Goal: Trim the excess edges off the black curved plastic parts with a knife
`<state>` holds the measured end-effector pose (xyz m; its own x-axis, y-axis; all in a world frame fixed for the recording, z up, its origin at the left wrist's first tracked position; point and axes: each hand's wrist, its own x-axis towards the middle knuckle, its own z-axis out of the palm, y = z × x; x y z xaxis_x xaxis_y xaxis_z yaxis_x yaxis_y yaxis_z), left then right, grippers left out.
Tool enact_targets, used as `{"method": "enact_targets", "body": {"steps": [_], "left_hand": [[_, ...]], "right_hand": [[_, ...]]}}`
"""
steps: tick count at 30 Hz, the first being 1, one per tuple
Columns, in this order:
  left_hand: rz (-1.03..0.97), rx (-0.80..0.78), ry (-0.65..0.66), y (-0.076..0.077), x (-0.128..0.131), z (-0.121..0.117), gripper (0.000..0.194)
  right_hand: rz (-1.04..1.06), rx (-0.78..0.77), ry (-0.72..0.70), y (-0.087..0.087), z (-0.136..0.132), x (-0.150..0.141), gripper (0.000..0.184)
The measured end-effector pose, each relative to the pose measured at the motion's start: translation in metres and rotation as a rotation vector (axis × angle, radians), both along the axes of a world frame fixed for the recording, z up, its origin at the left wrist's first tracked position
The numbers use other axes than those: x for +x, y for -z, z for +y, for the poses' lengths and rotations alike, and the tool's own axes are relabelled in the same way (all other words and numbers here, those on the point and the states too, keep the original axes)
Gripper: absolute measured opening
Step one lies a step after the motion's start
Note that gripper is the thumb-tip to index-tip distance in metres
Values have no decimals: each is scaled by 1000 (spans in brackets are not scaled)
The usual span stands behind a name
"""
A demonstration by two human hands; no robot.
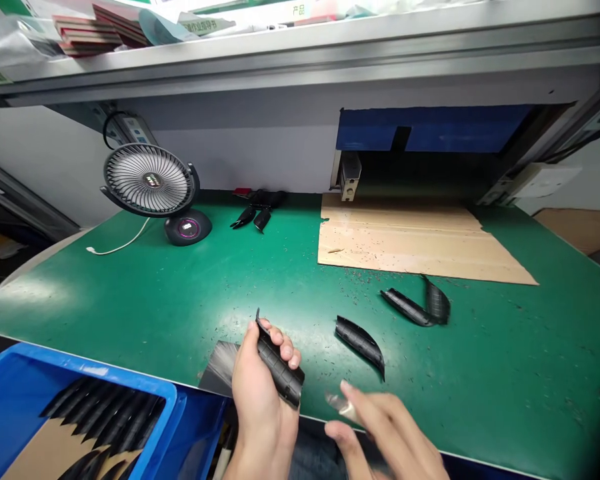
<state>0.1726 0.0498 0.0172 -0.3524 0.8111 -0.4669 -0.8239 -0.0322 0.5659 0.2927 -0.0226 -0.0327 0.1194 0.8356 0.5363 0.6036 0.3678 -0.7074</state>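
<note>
My left hand (263,393) grips a curved, ribbed black plastic part (280,370), its thin end sticking up past my fingers. My right hand (380,430) is blurred by motion and pinches a small shiny metal blade (336,402) near the part. Another curved black part (360,345) lies on the green mat (180,293) just beyond my hands. Further right, two more black pieces (409,307) rest together, one leaning on the other. Black shavings are scattered over the mat around them. A grey sheet (219,367) lies partly under my left hand.
A blue bin (85,363) packed with black parts stands at the near left edge. Behind are a cardboard sheet (410,240), a desk fan (147,180) with its white cable, and a small black pile (254,215). A metal shelf (300,57) runs overhead.
</note>
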Motion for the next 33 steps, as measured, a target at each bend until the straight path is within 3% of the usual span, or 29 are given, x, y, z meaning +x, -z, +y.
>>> {"method": "enact_targets", "body": {"steps": [3,5,6,8,12,15,18,21,23,25,27,28,30,33], "left_hand": [[10,-16,103,2,8,-6,15],[74,2,190,5,14,-11,17],[120,13,214,8,15,-12,19],[244,44,191,17,12,-7,22],[663,91,220,46,-4,29,20],[799,131,322,64,-9,58,16],[869,160,304,64,-4,70,18],[906,182,326,45,6,55,18],[826,179,509,30,15,33,25],[565,139,856,18,22,9,39],[237,78,1063,12,26,-9,43],[111,51,1034,11,25,-14,39],[0,21,738,11,18,-15,24],[-4,-4,263,10,2,-5,4]], "right_hand": [[429,-476,-190,-1,10,-12,31],[489,-697,-340,-2,17,-15,35],[438,-736,-371,-1,19,-14,38],[252,-649,-316,1,19,-5,37],[-207,-355,28,11,18,37,26],[-446,-377,146,19,26,69,23],[-465,-399,68,21,35,89,21],[-312,-266,-46,7,40,100,27],[-241,-165,-243,-10,44,101,34],[-249,-106,-449,-27,45,97,43],[-254,-63,-473,-38,42,88,43],[-228,-56,-409,-40,38,82,41],[-141,-97,-276,-38,26,68,42],[-43,-239,-336,-25,5,45,40]]}}
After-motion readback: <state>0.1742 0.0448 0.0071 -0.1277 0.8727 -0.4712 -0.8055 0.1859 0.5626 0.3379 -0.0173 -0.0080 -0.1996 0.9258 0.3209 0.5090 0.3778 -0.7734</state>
